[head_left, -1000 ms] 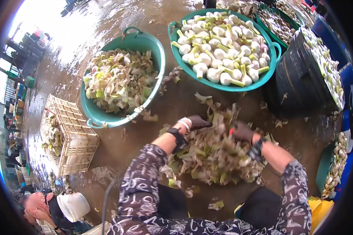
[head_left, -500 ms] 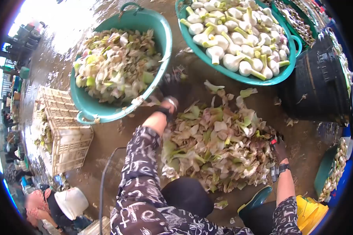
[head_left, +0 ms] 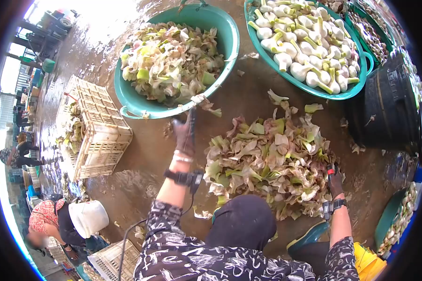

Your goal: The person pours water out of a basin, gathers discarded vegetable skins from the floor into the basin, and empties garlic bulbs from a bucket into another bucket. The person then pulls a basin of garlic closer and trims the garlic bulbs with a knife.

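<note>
- Brown, wet floor [head_left: 248,86] spreads before me, and on it, mostly between my two arms, lies a broad, loose heap of pale, pinkish and green garlic husks [head_left: 267,159].
- My left hand [head_left: 185,136], in a dark glove, is open, fingers stretched toward the near rim of a round teal plastic tub [head_left: 227,40]; I cannot tell whether the tips touch it.
- That tub holds a mound of similar husks, with scraps caught on its rim.
- My right hand [head_left: 335,182], also dark-gloved, is at the right edge of the heap. Something small and red [head_left: 331,172] shows at the fingers; I cannot tell whether they grip it.
- Beyond the heap stands a second round teal tub [head_left: 267,60], full of white garlic bulbs [head_left: 314,47] with green stems, near a black plastic tub [head_left: 384,103].
- To my left, a cream slatted plastic crate [head_left: 110,136] holds more husks; nearby, a person in a red-patterned top [head_left: 47,213] bends beside a white bucket [head_left: 88,219].
</note>
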`<move>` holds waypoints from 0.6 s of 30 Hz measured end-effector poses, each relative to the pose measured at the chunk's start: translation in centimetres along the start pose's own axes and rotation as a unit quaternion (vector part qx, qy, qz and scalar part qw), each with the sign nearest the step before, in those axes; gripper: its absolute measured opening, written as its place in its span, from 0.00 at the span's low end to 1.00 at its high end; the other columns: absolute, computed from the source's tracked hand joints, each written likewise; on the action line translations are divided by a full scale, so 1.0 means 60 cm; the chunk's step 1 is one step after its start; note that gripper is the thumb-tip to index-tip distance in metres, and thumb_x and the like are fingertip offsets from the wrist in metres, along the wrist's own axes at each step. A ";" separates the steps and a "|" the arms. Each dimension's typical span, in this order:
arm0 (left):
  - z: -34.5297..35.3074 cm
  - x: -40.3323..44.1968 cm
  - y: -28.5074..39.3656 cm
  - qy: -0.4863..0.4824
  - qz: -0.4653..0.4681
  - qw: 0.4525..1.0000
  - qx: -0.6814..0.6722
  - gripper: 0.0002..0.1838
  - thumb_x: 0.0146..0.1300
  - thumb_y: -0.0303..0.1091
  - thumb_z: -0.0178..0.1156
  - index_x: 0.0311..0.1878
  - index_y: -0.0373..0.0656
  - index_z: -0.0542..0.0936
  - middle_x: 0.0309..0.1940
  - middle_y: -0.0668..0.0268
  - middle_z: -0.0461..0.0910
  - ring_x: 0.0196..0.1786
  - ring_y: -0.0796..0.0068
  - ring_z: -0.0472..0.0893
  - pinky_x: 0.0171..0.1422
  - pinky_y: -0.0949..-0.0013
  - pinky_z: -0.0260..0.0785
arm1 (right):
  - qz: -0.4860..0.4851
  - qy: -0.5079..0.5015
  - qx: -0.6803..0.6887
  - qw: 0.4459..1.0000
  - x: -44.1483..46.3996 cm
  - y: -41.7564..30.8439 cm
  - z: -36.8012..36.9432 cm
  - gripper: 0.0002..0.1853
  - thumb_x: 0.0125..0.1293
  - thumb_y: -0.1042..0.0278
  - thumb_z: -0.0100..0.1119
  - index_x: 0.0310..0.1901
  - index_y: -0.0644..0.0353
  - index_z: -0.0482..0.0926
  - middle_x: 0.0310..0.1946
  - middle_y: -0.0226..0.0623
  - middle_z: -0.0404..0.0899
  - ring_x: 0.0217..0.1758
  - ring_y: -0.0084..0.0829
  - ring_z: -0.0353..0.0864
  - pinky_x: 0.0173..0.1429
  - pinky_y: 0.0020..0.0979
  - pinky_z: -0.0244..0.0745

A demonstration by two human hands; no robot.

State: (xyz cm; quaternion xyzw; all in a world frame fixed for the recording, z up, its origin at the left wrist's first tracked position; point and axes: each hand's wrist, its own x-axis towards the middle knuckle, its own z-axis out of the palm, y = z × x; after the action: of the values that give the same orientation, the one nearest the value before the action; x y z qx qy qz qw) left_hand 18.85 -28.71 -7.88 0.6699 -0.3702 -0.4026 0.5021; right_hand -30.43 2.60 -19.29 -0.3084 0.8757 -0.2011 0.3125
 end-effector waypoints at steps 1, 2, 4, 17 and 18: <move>0.007 -0.002 0.038 -0.078 -0.132 0.985 -0.085 0.25 0.51 0.53 0.64 0.39 0.40 0.72 0.25 0.72 0.71 0.28 0.83 0.69 0.29 0.78 0.60 | 0.034 0.005 -0.056 0.998 -0.005 -0.014 0.004 0.31 0.60 0.50 0.50 0.59 0.65 0.62 0.56 0.54 0.66 0.59 0.46 0.64 0.61 0.35 0.58; 0.021 0.005 0.035 -0.089 -0.142 0.983 -0.075 0.25 0.51 0.54 0.63 0.41 0.41 0.73 0.24 0.74 0.71 0.27 0.83 0.69 0.27 0.77 0.59 | 0.065 0.010 -0.111 0.992 -0.006 -0.025 0.009 0.33 0.59 0.49 0.50 0.60 0.66 0.60 0.57 0.54 0.64 0.61 0.47 0.62 0.63 0.35 0.57; 0.065 0.017 -0.024 -0.134 -0.140 0.977 -0.093 0.23 0.52 0.53 0.62 0.42 0.43 0.75 0.23 0.76 0.72 0.26 0.83 0.70 0.27 0.74 0.60 | 0.039 0.019 -0.107 0.993 -0.006 -0.029 0.012 0.35 0.59 0.48 0.49 0.61 0.65 0.59 0.59 0.54 0.61 0.62 0.48 0.60 0.64 0.36 0.55; -0.016 0.153 0.128 -0.246 0.248 0.704 0.618 0.48 0.38 0.67 0.63 0.51 0.31 0.71 0.36 0.45 0.78 0.44 0.49 0.77 0.53 0.57 0.67 | 0.028 -0.027 0.149 0.988 -0.008 0.004 -0.004 0.26 0.60 0.46 0.50 0.53 0.56 0.72 0.39 0.28 0.74 0.41 0.22 0.70 0.45 0.24 0.66; -0.034 0.163 0.098 -0.335 0.189 0.663 0.642 0.43 0.38 0.67 0.62 0.46 0.35 0.75 0.37 0.45 0.77 0.45 0.48 0.76 0.52 0.58 0.66 | 0.055 -0.037 0.215 0.974 -0.031 -0.020 -0.015 0.27 0.60 0.45 0.50 0.53 0.56 0.71 0.40 0.26 0.73 0.40 0.21 0.70 0.44 0.24 0.66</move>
State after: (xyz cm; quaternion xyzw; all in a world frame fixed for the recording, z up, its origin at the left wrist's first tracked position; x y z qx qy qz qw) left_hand 24.12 -38.07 -3.48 0.5619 -0.7986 -0.1592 -0.1454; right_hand -29.39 3.14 -17.20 -0.1921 0.8155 -0.3556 0.4143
